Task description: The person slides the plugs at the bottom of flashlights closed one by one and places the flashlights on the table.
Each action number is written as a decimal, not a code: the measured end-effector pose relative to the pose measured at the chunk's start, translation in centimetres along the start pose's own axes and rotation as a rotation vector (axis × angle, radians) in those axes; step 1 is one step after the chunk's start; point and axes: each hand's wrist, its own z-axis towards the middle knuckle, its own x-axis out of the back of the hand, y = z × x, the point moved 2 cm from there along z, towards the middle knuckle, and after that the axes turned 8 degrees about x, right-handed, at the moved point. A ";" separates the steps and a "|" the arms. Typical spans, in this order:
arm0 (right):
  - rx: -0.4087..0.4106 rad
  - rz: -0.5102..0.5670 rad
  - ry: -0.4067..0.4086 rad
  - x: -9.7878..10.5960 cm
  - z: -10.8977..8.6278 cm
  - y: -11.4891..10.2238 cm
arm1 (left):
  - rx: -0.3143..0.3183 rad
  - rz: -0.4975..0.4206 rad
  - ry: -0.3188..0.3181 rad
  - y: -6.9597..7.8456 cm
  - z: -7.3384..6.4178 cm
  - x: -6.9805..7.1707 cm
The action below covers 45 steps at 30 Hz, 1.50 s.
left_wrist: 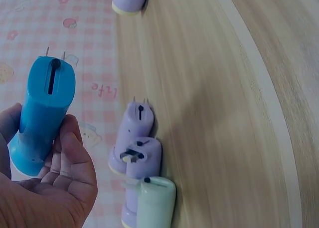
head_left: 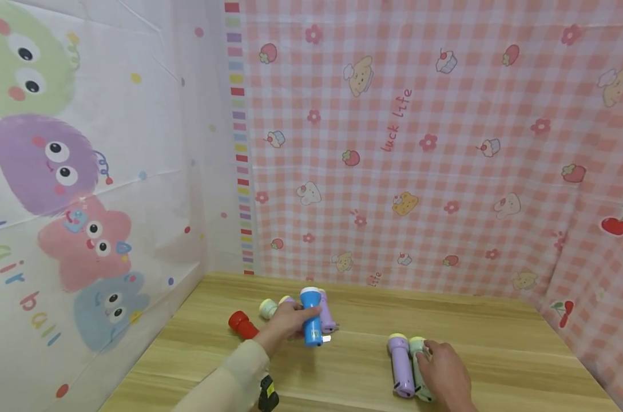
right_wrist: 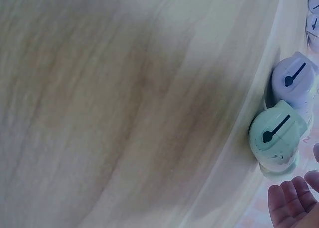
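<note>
My left hand (head_left: 286, 321) grips a blue flashlight (head_left: 312, 326) with a white head, holding it up over the table. Its tail end faces the left wrist view, where a black slider and two thin metal prongs show on the blue body (left_wrist: 47, 88). My right hand (head_left: 447, 371) is at the right side of a pale green flashlight (head_left: 417, 345), fingertips close to its yellow-rimmed head. In the right wrist view those fingers (right_wrist: 289, 200) are loosely bent beside the green flashlight (right_wrist: 274, 133). A purple flashlight (head_left: 401, 366) lies along its left side.
Behind the left hand lie a red flashlight (head_left: 243, 325), a pale green one (head_left: 268, 309) and purple ones, one of them (head_left: 325, 312) just right of the blue. A wooden table (head_left: 352, 372) carries everything, with a checked cloth (head_left: 419, 171) behind and a cartoon sheet (head_left: 151, 240) at left.
</note>
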 end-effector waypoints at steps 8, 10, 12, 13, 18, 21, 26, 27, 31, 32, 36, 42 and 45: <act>-0.007 0.036 0.006 0.0 0.0 -0.7 | -0.010 0.021 -0.018 0.4 -0.3 -1.2; -0.008 0.049 0.012 -0.1 0.0 -0.9 | -0.010 0.020 -0.023 0.5 -0.3 -1.5; -0.006 0.057 0.016 -0.1 0.0 -1.2 | -0.015 0.013 -0.031 0.6 -0.4 -1.8; -0.007 0.061 0.017 -0.1 0.0 -1.3 | -0.016 0.006 -0.039 0.7 -0.4 -2.0; -0.003 0.069 0.024 -0.2 0.0 -2.0 | -0.031 -0.002 -0.036 0.9 -0.6 -2.8; 0.002 0.068 0.025 -0.4 0.1 -2.3 | -0.035 0.012 -0.017 1.1 -0.7 -3.2; 0.015 0.061 0.022 -0.5 0.1 -2.6 | -0.027 -0.003 -0.025 1.1 -0.8 -3.8; 0.016 0.059 0.020 -0.5 0.1 -2.7 | -0.025 -0.009 -0.029 1.1 -0.8 -3.9; 0.023 0.057 0.015 -0.5 0.2 -2.8 | -0.022 -0.014 -0.029 1.1 -0.7 -4.2; 0.026 0.059 0.015 -0.5 0.1 -2.9 | -0.022 -0.014 -0.028 1.0 -0.7 -4.3; 0.046 0.075 0.026 -0.7 0.1 -3.1 | -0.022 -0.007 -0.023 1.1 -0.8 -4.5; 0.102 0.097 0.047 -1.1 0.0 -3.9 | -0.027 0.002 -0.030 1.3 -1.0 -4.9; 0.126 0.115 0.057 -1.2 -0.1 -4.5 | -0.026 0.003 -0.042 1.4 -1.1 -5.1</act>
